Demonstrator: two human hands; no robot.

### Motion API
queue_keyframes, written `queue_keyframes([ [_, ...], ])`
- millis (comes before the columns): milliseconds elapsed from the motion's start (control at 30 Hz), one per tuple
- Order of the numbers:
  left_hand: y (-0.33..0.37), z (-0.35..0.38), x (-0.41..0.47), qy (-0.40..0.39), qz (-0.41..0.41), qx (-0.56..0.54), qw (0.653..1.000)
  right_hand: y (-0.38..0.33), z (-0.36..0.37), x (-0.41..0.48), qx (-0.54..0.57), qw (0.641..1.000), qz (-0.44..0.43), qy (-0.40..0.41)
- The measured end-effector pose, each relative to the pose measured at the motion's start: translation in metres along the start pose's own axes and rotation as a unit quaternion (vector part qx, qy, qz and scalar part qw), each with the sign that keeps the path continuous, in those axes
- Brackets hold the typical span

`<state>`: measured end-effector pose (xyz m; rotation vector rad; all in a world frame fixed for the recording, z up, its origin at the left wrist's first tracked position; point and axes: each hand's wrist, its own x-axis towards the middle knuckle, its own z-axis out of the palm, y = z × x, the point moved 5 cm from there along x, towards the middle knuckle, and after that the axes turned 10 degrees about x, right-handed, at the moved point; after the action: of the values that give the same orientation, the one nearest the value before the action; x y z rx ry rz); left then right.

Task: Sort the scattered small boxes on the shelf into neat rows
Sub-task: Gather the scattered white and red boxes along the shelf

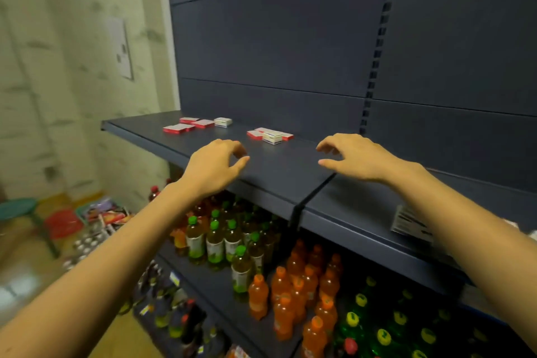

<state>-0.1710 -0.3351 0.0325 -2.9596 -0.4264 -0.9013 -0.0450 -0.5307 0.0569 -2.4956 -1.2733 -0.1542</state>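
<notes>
Head view | left hand (215,167), right hand (359,158): fingers (327,148) loosely curled, empty | small boxes (273,136) scattered on shelf (284,171)

Left hand (216,164) and right hand (353,158) hover over the shelf (139,128), apparently empty (small boxes (271,136) lie beyond).

Red-and-white small boxes (203,123) on a dark blue-grey shelf (279,166); below, orange bottles (293,293), green-capped bottles (215,238).
</notes>
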Motion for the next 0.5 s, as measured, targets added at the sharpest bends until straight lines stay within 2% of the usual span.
queue_keyframes([
  [167, -0.051, 0.001, 0.001, -0.014, -0.006, 0.013, 1.000, -0.034, 0.032, 0.047, 0.000, 1.000, -0.006, -0.009],
  [500, -0.157, 0.021, 0.034, -0.037, 0.047, -0.001, 0.998, -0.076, 0.091, 0.137, 0.061, 0.996, 0.063, 0.018],
])
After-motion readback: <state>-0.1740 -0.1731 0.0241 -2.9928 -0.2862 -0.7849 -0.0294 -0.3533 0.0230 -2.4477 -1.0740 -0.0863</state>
